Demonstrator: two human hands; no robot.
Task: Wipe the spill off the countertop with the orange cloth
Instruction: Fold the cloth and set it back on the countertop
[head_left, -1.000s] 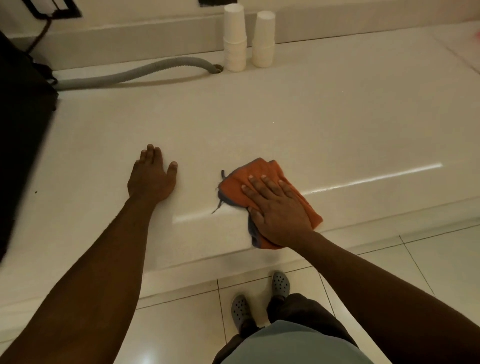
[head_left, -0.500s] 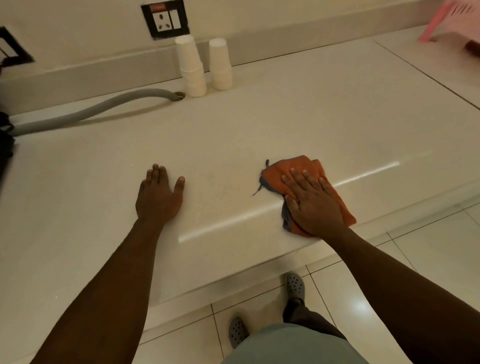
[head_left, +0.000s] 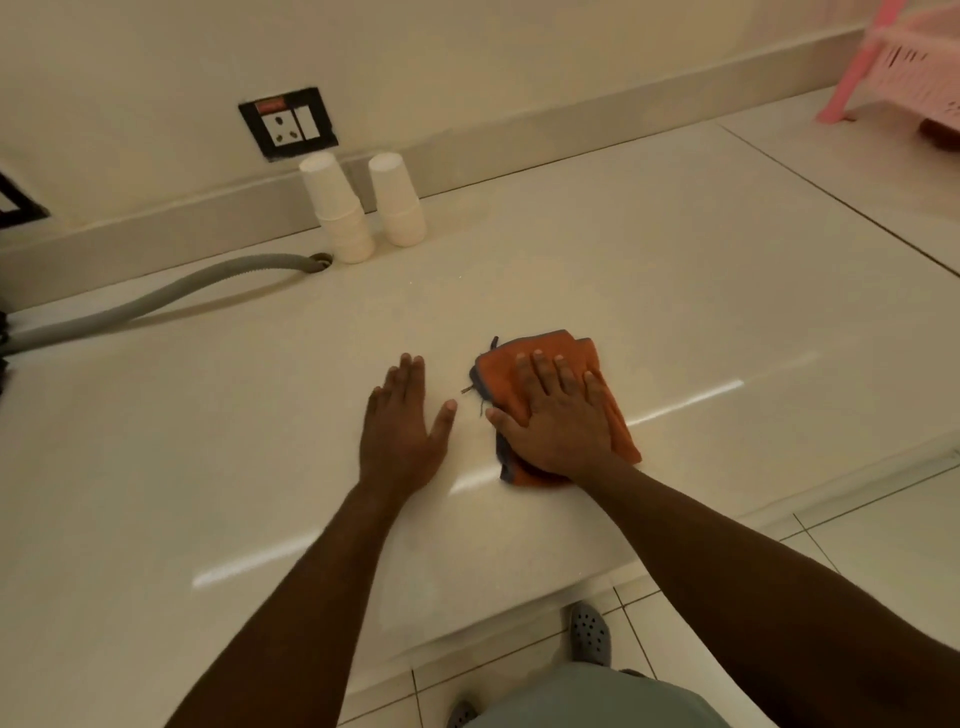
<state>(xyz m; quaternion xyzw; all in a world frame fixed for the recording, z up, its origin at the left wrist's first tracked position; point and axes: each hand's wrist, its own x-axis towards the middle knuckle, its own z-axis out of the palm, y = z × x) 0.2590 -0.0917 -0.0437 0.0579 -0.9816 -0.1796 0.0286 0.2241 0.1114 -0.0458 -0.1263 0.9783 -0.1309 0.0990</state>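
Observation:
The orange cloth, folded with a grey edge, lies flat on the pale glossy countertop near its front edge. My right hand presses palm-down on top of it, fingers spread, covering most of the cloth. Just to the left, my left hand rests flat on the bare counter, fingers together and holding nothing. I cannot make out any spill on the shiny surface.
Two stacks of white paper cups stand by the back wall under a wall socket. A grey corrugated hose runs from the left into a counter hole. A pink plastic rack sits at the far right. Floor tiles lie below the counter edge.
The view has swung up and to the left. My right hand and the cloth have moved closer to my left hand, and both now sit farther in from the counter's front edge.

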